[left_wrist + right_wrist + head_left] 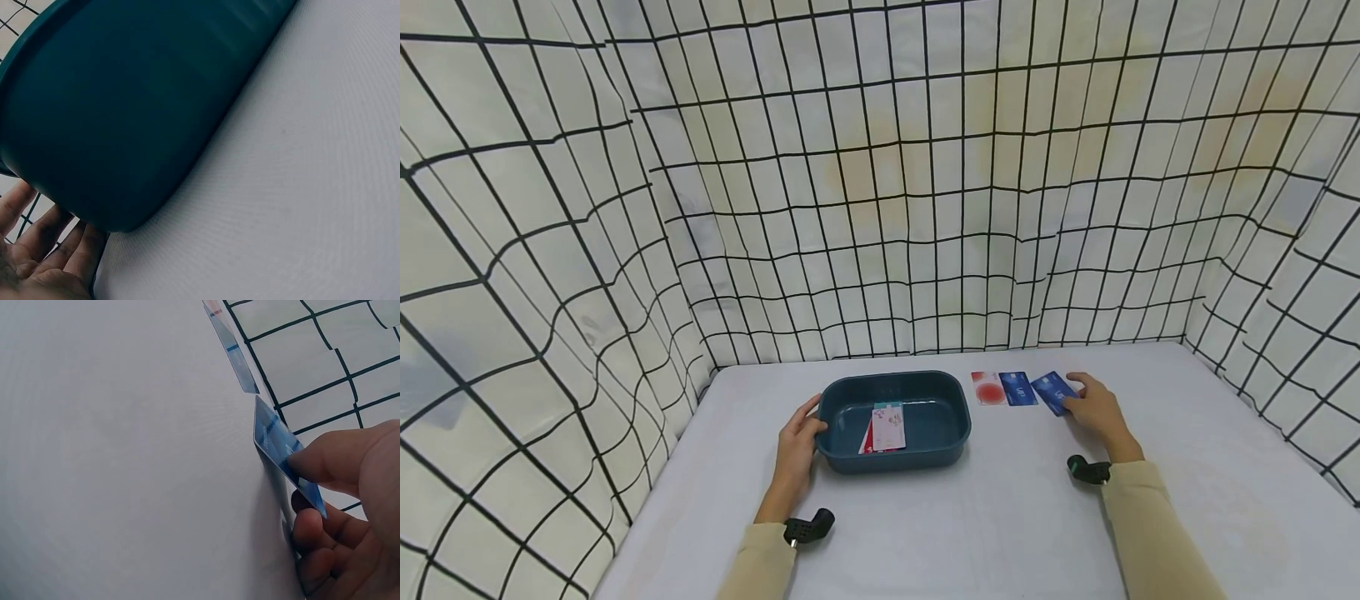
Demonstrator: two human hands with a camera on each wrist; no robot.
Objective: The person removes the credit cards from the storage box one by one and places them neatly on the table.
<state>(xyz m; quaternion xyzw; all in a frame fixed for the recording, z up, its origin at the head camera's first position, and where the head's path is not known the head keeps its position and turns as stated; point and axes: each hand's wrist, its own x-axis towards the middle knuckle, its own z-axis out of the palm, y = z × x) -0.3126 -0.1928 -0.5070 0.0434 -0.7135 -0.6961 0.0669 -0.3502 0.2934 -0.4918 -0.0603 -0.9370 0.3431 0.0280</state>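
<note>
Right of centre in the head view, pinches a blue card (pixel 1049 389) with the right hand (pixel 1099 412), pressing the thumb on the printed face and curling fingers in underneath! Stretches in from the lower right corner, angling the hand up and leftward. Holds the card at a slant over the white table (pixel 947 529), clear to see in the right wrist view; cannot tell of any contact along the low edge. Just left of it, a second blue card (pixel 1018 388) and a red-and-white card (pixel 989 389), flat, side by side.

Over to the left hand (pixel 797 446), gripping nothing, just laying fairly straight fingers against the left end of a dark teal tub (pixel 891 461), mid-frame, with the thumb up by the rim. Reaches up there from the bottom edge, left of centre. Inside the tub, a pink card (pixel 889 427) over a red card (pixel 867 440). Beige sleeves (pixel 1161 529) on both arms.
</note>
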